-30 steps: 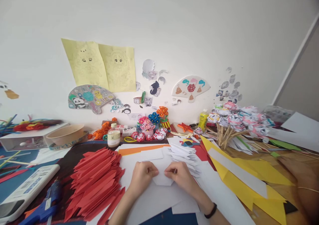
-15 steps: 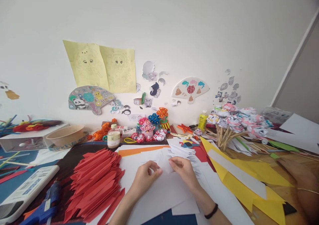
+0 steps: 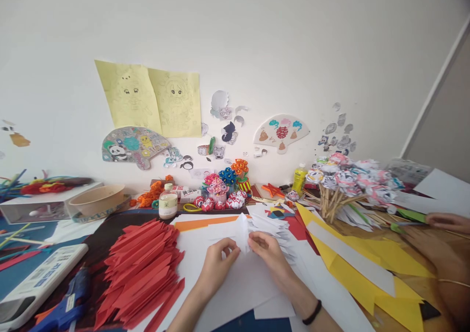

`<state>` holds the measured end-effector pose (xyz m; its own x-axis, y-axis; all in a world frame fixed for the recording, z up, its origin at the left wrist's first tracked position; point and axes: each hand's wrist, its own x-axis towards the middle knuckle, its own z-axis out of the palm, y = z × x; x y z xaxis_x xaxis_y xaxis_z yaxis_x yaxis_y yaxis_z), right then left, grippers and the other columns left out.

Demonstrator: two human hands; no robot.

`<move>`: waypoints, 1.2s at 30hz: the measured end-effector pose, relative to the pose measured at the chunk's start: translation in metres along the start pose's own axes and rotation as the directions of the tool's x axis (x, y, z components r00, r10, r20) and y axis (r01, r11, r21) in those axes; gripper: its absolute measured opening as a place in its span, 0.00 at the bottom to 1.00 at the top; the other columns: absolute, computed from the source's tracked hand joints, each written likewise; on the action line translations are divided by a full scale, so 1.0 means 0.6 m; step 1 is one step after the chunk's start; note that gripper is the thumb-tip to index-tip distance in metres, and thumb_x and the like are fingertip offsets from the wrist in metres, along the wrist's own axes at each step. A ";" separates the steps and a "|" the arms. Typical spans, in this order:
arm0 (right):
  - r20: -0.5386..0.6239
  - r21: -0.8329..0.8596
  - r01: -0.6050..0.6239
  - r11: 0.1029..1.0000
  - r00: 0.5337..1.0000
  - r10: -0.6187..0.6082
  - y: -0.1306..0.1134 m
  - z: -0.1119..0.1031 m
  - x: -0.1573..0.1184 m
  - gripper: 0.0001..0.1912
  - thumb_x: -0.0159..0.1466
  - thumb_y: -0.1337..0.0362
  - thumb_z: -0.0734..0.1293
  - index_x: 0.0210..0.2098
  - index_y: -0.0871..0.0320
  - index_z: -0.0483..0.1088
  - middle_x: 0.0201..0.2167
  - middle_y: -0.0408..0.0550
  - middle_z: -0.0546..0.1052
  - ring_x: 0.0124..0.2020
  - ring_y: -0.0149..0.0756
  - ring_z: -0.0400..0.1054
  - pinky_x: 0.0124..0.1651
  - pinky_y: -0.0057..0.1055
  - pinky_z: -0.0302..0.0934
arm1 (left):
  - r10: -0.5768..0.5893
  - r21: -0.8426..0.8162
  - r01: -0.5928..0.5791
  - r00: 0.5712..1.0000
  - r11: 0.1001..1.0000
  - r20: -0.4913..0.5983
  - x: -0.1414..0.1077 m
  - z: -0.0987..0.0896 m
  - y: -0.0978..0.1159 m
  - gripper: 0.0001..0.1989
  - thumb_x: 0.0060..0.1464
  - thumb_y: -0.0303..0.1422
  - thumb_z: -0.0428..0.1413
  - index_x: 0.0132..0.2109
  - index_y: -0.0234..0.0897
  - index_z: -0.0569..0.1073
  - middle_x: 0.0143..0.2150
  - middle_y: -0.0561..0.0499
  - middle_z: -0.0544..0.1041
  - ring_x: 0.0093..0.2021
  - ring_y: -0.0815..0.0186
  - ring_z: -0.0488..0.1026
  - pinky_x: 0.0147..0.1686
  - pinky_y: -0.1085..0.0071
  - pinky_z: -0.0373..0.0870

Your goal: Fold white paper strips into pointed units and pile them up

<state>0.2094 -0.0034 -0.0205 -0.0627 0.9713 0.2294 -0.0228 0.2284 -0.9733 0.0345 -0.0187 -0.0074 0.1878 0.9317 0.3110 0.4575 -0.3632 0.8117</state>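
Between my two hands a small folded piece of white paper [image 3: 242, 231] stands up, its pointed top showing above the fingers. My left hand [image 3: 219, 262] pinches its left side between thumb and fingertips. On the right side my right hand [image 3: 267, 251] pinches it the same way, with a black band on that wrist. Below the hands lie white paper sheets [image 3: 235, 297]. Just behind my right hand is a pile of folded white paper pieces [image 3: 270, 225]. Left of my hands spreads a large pile of folded red paper pieces [image 3: 143, 268].
A blue glue gun [image 3: 71, 297] and a white boxed device [image 3: 42, 283] lie at the left. Yellow paper sheets [image 3: 352, 258] cover the right side. Paper flowers on sticks [image 3: 341, 180] and a small bottle [image 3: 168, 202] stand behind. Another person's hand [image 3: 448, 222] is at the far right.
The folded white paper now stands upright as a narrow point between my fingers. At the far right, another person's hands have come into view by the green paper.
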 end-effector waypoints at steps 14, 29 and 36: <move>0.106 -0.191 0.007 0.982 0.994 0.013 0.008 -0.013 0.000 0.16 0.54 0.55 0.69 0.38 0.60 0.74 0.29 0.48 0.76 0.32 0.39 0.70 0.34 0.31 0.64 | -0.060 0.218 0.056 0.998 0.974 0.015 0.004 -0.027 -0.020 0.09 0.53 0.33 0.48 0.30 0.37 0.72 0.29 0.52 0.76 0.28 0.66 0.68 0.31 0.73 0.60; 0.129 -0.529 0.126 0.839 0.989 -0.068 0.012 -0.010 -0.004 0.05 0.51 0.73 0.66 0.24 0.59 0.74 0.19 0.42 0.73 0.22 0.32 0.65 0.27 0.26 0.58 | -0.007 0.363 -0.012 0.999 0.932 0.051 0.001 -0.024 -0.028 0.07 0.47 0.27 0.53 0.32 0.41 0.75 0.31 0.53 0.77 0.34 0.63 0.69 0.37 0.70 0.59; 0.175 -0.552 0.187 0.813 0.979 -0.106 0.016 -0.012 -0.005 0.08 0.50 0.76 0.67 0.27 0.59 0.75 0.23 0.43 0.74 0.24 0.32 0.66 0.29 0.26 0.59 | 0.005 0.349 -0.015 1.000 0.937 0.028 0.001 -0.023 -0.035 0.09 0.46 0.26 0.54 0.33 0.43 0.76 0.32 0.54 0.78 0.35 0.62 0.69 0.37 0.70 0.59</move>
<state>0.2166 -0.0035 -0.0306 -0.2339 0.9150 0.3287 0.5202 0.4034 -0.7528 0.0130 -0.0103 -0.0175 0.2148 0.9291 0.3011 0.7290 -0.3577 0.5836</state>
